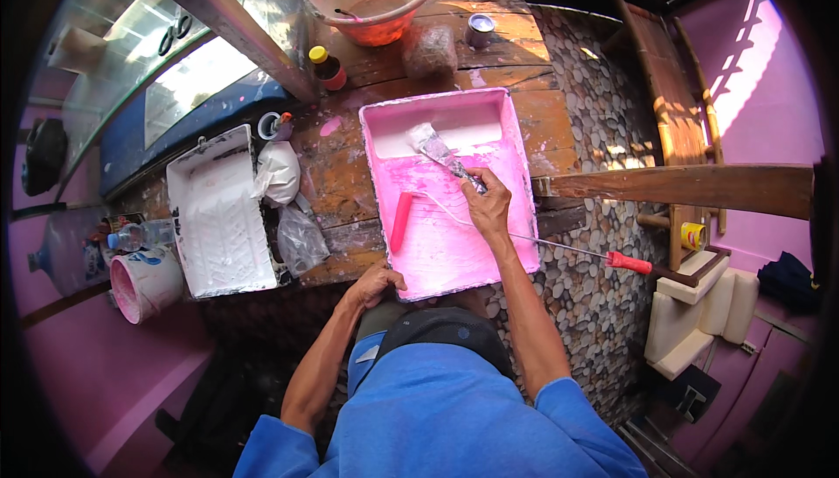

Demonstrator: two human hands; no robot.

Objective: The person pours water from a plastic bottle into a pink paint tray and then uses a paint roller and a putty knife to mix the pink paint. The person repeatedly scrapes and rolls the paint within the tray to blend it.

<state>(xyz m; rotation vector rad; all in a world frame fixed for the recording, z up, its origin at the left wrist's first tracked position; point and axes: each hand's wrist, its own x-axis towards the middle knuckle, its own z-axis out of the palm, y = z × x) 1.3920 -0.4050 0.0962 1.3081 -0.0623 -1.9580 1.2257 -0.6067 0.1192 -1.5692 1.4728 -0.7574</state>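
Head view: held flat tool [439, 149] by handle [457, 168] in right hand [489, 205], toward twelve o'clock over pink tray [521, 163]; seemed light, stiff, perhaps slippery, best taken by handle. Had left hand [376, 287] at tray's seven o'clock, grip unclear.

No readable text; blurred blue markings [153, 257] on the white plastic bucket [163, 283] near the brown wooden tabletop's [345, 159] near-left corner.

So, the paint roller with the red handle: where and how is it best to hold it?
Probably by the red handle, coming from the right: it juts out past the right edge of the tray, away from the pink-smeared inside where the roller sleeve lies. The rod is thin, a poorer grip.
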